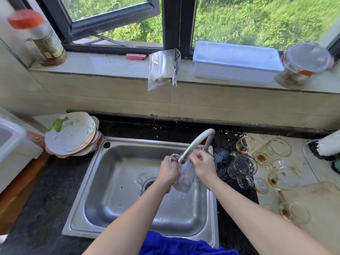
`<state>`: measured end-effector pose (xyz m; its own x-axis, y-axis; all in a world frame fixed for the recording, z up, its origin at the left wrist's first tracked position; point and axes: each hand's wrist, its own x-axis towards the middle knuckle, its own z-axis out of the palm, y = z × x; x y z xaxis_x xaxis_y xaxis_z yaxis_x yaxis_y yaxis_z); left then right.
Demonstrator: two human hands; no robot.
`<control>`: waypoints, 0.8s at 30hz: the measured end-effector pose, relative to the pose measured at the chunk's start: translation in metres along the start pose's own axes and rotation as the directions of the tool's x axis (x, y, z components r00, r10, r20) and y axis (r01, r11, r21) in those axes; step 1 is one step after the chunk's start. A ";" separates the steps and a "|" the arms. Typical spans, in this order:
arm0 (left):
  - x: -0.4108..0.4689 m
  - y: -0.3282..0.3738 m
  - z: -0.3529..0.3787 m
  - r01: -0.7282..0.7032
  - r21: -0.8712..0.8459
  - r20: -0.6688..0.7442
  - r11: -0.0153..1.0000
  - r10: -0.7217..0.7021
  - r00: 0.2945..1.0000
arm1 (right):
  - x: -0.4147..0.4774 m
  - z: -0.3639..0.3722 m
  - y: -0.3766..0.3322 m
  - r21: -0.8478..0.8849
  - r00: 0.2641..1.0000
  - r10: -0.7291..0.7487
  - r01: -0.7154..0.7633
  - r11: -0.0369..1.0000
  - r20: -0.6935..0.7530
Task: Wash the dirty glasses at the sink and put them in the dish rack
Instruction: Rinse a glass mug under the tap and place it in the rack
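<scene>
Rinsing 1 glass [184, 176] under the faucet [195, 142], left hand [168, 170] and right hand [202, 165] both grip it; turning it slowly should rinse every side

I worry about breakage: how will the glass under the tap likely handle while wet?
Probably slippery: water from the faucet runs over the glass. Likely fragile, being clear glass above a hard steel sink. The left hand and right hand both grip it, which should steady it.
</scene>
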<state>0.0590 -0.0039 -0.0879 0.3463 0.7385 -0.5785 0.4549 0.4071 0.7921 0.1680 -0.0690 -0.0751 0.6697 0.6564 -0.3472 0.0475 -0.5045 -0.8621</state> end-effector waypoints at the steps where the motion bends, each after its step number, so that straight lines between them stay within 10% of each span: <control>1: -0.002 0.001 0.001 0.022 -0.045 -0.033 0.999 -0.023 0.999 | -0.002 0.005 0.001 -0.030 1.000 -0.017 0.017 0.999 -0.005; 5: -0.002 -0.007 0.000 0.032 -0.115 -0.123 0.993 -0.047 0.991 | -0.009 0.028 0.034 -0.245 0.983 -0.148 0.172 0.954 0.110; 10: -0.013 -0.012 0.011 0.022 -0.048 -0.107 0.999 -0.027 0.994 | 0.017 0.018 0.007 0.172 0.983 0.182 -0.174 0.970 -0.033; 24: -0.002 -0.005 -0.013 0.077 -0.084 -0.239 0.993 -0.095 0.966 | -0.035 0.037 -0.008 0.220 0.971 0.066 -0.118 0.968 0.229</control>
<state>0.0458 -0.0005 -0.0885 0.0952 0.8035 -0.5877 0.4094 0.5065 0.7588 0.1170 -0.0673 -0.0697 0.4841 0.7325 -0.4787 -0.1961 -0.4424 -0.8751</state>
